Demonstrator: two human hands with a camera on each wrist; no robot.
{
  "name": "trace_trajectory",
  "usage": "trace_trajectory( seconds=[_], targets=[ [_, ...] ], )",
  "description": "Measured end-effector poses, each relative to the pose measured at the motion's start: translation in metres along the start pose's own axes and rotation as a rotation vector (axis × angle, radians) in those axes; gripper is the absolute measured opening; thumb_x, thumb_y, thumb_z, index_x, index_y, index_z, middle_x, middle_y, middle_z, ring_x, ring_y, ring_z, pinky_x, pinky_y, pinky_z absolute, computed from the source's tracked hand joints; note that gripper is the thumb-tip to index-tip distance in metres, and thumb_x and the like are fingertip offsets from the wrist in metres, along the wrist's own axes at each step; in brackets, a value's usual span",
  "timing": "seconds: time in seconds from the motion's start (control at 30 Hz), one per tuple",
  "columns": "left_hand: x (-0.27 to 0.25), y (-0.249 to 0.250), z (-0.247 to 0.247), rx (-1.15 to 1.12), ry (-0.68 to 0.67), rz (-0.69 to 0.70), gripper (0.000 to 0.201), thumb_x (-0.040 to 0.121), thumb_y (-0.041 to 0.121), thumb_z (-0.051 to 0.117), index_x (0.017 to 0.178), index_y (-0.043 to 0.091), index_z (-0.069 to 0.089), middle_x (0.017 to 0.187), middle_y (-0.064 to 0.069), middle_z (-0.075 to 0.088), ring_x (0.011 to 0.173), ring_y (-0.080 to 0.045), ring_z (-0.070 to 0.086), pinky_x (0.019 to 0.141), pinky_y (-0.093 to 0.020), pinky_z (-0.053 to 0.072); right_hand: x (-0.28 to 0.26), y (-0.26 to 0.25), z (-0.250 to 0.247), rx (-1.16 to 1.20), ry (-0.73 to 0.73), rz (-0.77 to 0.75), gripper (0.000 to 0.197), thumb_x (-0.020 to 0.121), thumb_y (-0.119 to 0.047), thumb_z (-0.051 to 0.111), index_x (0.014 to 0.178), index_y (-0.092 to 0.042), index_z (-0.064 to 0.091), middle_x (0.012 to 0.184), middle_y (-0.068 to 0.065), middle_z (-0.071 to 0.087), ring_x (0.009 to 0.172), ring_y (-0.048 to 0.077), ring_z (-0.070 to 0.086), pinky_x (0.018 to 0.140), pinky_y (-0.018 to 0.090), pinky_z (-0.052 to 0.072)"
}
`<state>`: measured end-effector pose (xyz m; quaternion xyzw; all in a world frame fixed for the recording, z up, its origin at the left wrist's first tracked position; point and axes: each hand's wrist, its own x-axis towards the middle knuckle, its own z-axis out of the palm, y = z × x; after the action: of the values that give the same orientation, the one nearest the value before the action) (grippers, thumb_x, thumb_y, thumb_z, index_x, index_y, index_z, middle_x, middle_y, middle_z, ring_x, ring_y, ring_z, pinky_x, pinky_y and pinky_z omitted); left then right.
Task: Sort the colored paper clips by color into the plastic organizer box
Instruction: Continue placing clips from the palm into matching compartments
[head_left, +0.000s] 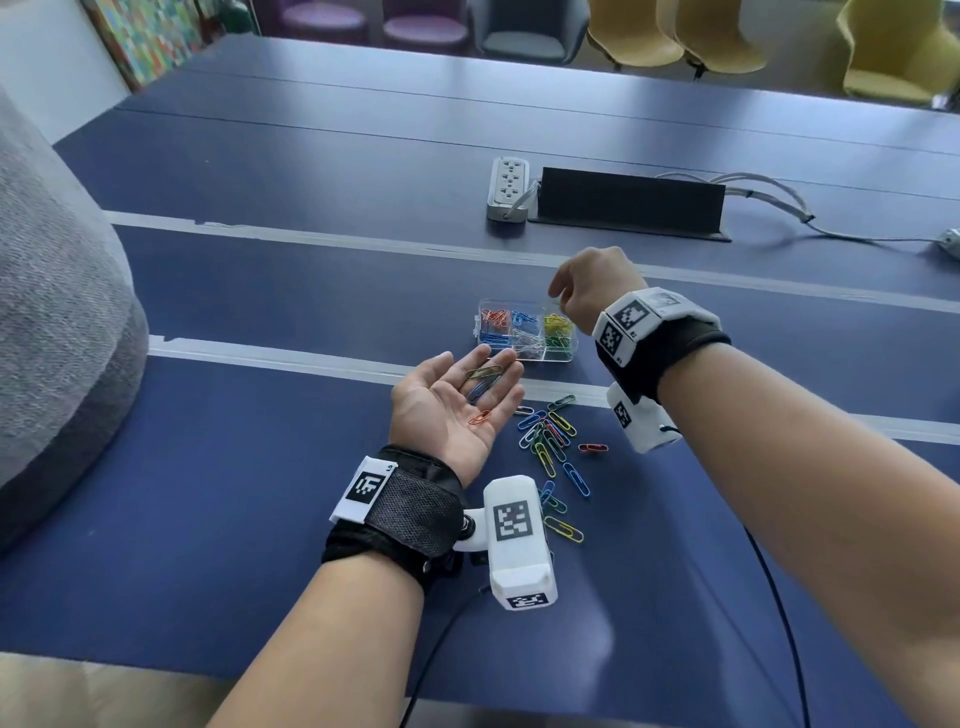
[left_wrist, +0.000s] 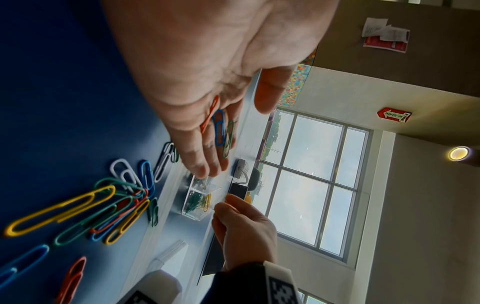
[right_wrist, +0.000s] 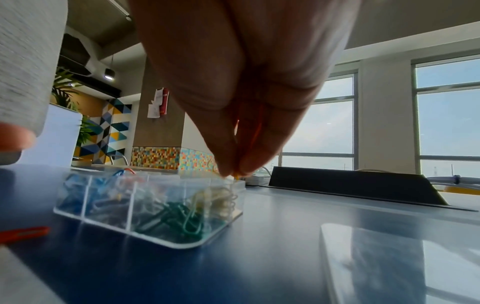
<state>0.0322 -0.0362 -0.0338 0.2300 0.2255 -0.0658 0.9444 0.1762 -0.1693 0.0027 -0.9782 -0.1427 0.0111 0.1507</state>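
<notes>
My left hand lies palm up just in front of the clear organizer box. On the flat palm rest a green clip, a blue clip and a red clip; the left wrist view shows all three on the fingers. My right hand hovers over the box's yellow compartment. Its fingertips pinch a yellow clip just above the box rim. The box holds red, blue, white, green and yellow clips in separate cells. Several loose clips lie in a pile on the blue table.
A lone red clip lies right of the pile. Behind the box stand a white power strip and a black cable cover with cables trailing right. A grey cushion bulges at the left, and chairs line the far side.
</notes>
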Motion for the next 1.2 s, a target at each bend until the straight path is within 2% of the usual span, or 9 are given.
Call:
trace_trajectory(
  seconds=[0.17,0.3,0.5,0.67,0.77,0.83,0.93,1.03,1.2],
  targets=[
    [-0.001,0.003,-0.001,-0.028,-0.025,-0.004,0.049,0.093,0.033,0.035,0.118,-0.003,0.055,0.125,-0.026,0.058,0.117,-0.039,0.056,0.098,-0.048,0.043,-0.01,-0.005,0.0,0.052,0.065,-0.11,0.024,0.085,-0.005,0.057,0.095,-0.018,0.074,0.098,0.007,0.072,0.084,0.021,0.066,0.082,0.029,0.054],
    [-0.002,0.0,0.0,-0.044,-0.045,-0.016,0.06,0.093,0.044,0.033,0.116,-0.007,0.055,0.118,-0.025,0.06,0.12,-0.039,0.053,0.1,-0.047,0.042,-0.037,-0.03,-0.002,0.171,-0.128,-0.444,0.013,0.082,-0.014,0.067,0.091,-0.015,0.076,0.083,-0.001,0.072,0.063,-0.004,0.056,0.069,0.005,0.039],
    [-0.004,-0.002,0.0,-0.047,-0.033,-0.025,0.068,0.092,0.051,0.031,0.115,-0.008,0.057,0.113,-0.018,0.058,0.112,-0.036,0.055,0.099,-0.045,0.042,-0.045,-0.04,0.006,0.039,-0.271,-0.519,0.014,0.081,-0.02,0.067,0.09,-0.024,0.075,0.088,-0.003,0.068,0.075,0.011,0.054,0.078,0.032,0.05],
    [-0.006,-0.002,0.0,-0.053,-0.038,-0.015,0.071,0.092,0.051,0.032,0.119,-0.011,0.055,0.105,-0.019,0.061,0.103,-0.034,0.057,0.1,-0.044,0.041,-0.048,-0.038,0.003,0.004,-0.252,-0.566,0.012,0.082,-0.018,0.061,0.085,-0.02,0.073,0.074,-0.01,0.058,0.069,0.011,0.051,0.073,0.028,0.049],
    [-0.005,-0.002,0.001,-0.063,-0.048,-0.011,0.07,0.092,0.051,0.033,0.123,-0.009,0.053,0.116,-0.021,0.061,0.11,-0.035,0.057,0.1,-0.045,0.042,-0.05,-0.035,0.0,0.214,-0.219,-0.467,0.012,0.083,-0.012,0.059,0.087,-0.013,0.07,0.069,-0.01,0.059,0.063,0.008,0.052,0.068,0.018,0.044],
    [-0.004,-0.001,0.001,-0.079,-0.043,-0.007,0.068,0.092,0.049,0.035,0.126,-0.007,0.051,0.123,-0.024,0.058,0.117,-0.037,0.055,0.1,-0.046,0.042,-0.048,-0.035,0.001,0.432,-0.236,-0.329,0.017,0.087,-0.007,0.052,0.092,-0.013,0.067,0.076,-0.003,0.064,0.065,0.01,0.054,0.069,0.023,0.047],
    [-0.004,0.0,0.0,-0.096,-0.049,-0.007,0.062,0.092,0.046,0.037,0.126,-0.005,0.049,0.126,-0.027,0.057,0.119,-0.039,0.054,0.103,-0.048,0.04,-0.046,-0.036,0.0,0.61,-0.31,-0.165,0.028,0.094,-0.002,0.039,0.098,-0.014,0.064,0.071,-0.003,0.058,0.062,0.012,0.054,0.058,0.023,0.049],
    [-0.003,0.001,0.002,-0.096,-0.034,-0.005,0.052,0.092,0.032,0.036,0.126,-0.004,0.05,0.125,-0.027,0.058,0.119,-0.039,0.054,0.102,-0.048,0.041,-0.04,-0.032,0.0,0.669,-0.365,-0.066,0.033,0.093,0.002,0.039,0.082,-0.015,0.065,0.068,0.002,0.058,0.059,0.016,0.054,0.054,0.021,0.049],
    [0.0,0.002,0.002,-0.084,0.012,0.014,0.039,0.088,0.008,0.03,0.117,-0.001,0.054,0.121,-0.024,0.061,0.114,-0.038,0.058,0.098,-0.045,0.045,-0.017,-0.025,-0.003,0.585,-0.216,0.088,0.032,0.093,-0.003,0.041,0.079,-0.021,0.063,0.073,0.006,0.063,0.063,0.017,0.064,0.067,0.029,0.059]
  ],
)
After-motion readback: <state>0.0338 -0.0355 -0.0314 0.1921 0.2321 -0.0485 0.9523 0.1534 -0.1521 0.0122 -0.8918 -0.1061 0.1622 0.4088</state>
